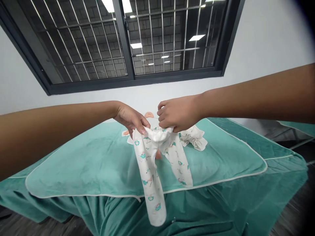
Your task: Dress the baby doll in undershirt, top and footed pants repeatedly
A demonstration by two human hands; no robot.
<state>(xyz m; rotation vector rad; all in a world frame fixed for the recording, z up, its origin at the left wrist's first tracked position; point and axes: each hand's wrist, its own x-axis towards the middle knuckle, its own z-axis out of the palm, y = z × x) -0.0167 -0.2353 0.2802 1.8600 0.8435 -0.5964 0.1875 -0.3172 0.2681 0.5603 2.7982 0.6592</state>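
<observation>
A pair of white baby pants [154, 177] with a green and pink print hangs from its waistband between my two hands. My left hand [134, 119] pinches the waistband's left side between thumb and fingers. On the right side, my right hand [178, 113] has its fingers closed on the same waistband. Both legs dangle down, the left one past the edge of the light green mat. Behind the pants lies a baby doll [149, 114]; its head and bits of its body show, and the rest is hidden by the cloth and my hands.
A crumpled white printed garment [194, 137] lies right of the pants. Beneath is a light green mat [86, 164] with white piping, on a bed draped in darker green cloth [209, 209]. A barred window [134, 77] is in the white wall behind.
</observation>
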